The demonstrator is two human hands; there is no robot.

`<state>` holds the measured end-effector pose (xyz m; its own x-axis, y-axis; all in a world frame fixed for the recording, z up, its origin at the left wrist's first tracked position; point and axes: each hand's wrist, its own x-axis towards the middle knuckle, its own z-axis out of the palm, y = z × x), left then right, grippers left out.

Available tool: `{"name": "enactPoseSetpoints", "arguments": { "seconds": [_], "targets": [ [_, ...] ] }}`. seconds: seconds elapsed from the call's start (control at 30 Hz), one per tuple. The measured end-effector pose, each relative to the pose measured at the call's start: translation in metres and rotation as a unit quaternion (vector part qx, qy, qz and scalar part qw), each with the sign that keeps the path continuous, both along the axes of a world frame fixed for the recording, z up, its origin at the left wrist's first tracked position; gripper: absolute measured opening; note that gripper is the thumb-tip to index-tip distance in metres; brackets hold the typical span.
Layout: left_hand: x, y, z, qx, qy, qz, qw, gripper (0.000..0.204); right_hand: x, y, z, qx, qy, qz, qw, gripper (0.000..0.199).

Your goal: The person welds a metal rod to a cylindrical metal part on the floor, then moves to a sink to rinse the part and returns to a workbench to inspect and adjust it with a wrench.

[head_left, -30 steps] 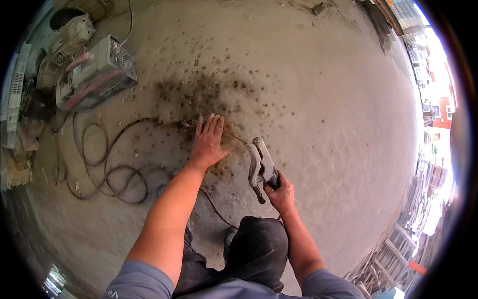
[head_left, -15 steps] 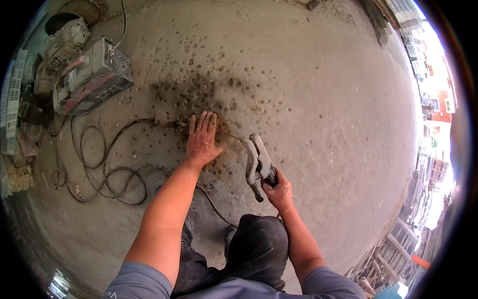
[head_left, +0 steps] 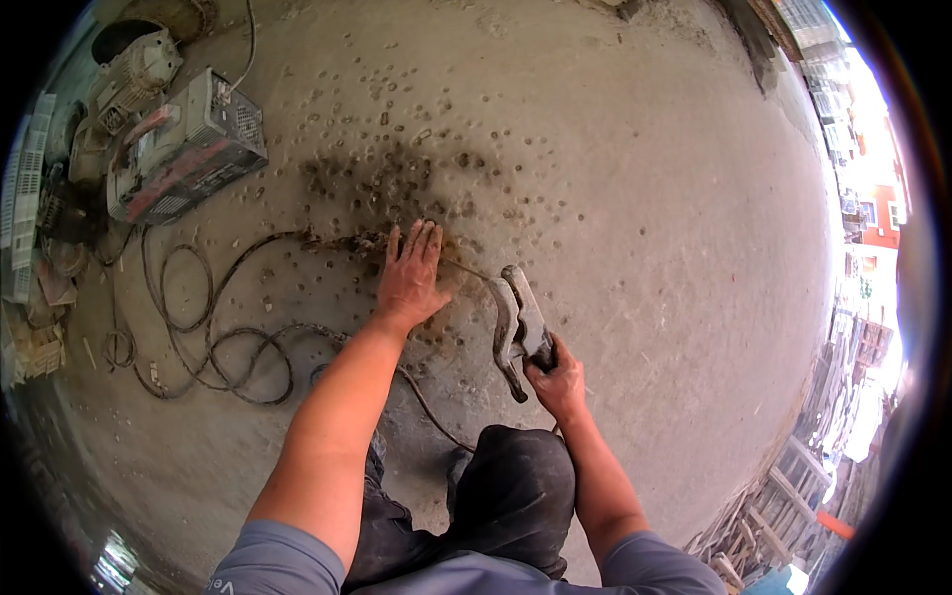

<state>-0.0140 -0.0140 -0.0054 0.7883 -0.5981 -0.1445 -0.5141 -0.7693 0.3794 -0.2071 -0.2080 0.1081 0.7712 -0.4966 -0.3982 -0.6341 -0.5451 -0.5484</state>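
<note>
My left hand [head_left: 409, 288] is stretched out over the dark, scorched patch of floor, fingers straight and close together, holding nothing that shows. What lies beneath its palm is hidden. To its right, my right hand [head_left: 557, 382] grips the handle of a welding electrode holder [head_left: 523, 322], a worn grey clamp with two long jaws. From the tip of the jaws a thin welding rod [head_left: 466, 268] runs left toward my left hand, where its far end is lost to sight. A rusty, lumpy cable end or clamp [head_left: 342, 241] lies on the floor left of my fingers.
A boxy grey-and-red welding machine [head_left: 188, 149] stands at the upper left, next to a dusty motor [head_left: 139, 74]. Looped black cable [head_left: 213, 332] spreads across the floor on the left. Small pits mark the concrete floor [head_left: 684, 248]. Stacked wood [head_left: 783, 496] lines the right edge.
Both hands and the electrode holder appear very slightly farther right in the picture, with the view itself shifting a little. Their poses and grip stay the same.
</note>
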Motion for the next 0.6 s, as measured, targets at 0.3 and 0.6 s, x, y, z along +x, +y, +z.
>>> {"name": "enactPoseSetpoints", "arguments": {
  "seconds": [0.3, 0.6],
  "targets": [
    [-0.002, -0.004, 0.009, -0.003, 0.013, -0.026, 1.0, 0.109, 0.005, 0.0, 0.004, -0.021, 0.012, 0.018, 1.0, 0.053],
    [0.001, -0.008, 0.006, -0.029, 0.009, -0.018, 0.999, 0.11, -0.002, -0.001, -0.001, -0.05, -0.004, 0.031, 0.998, 0.052]
  ]
}}
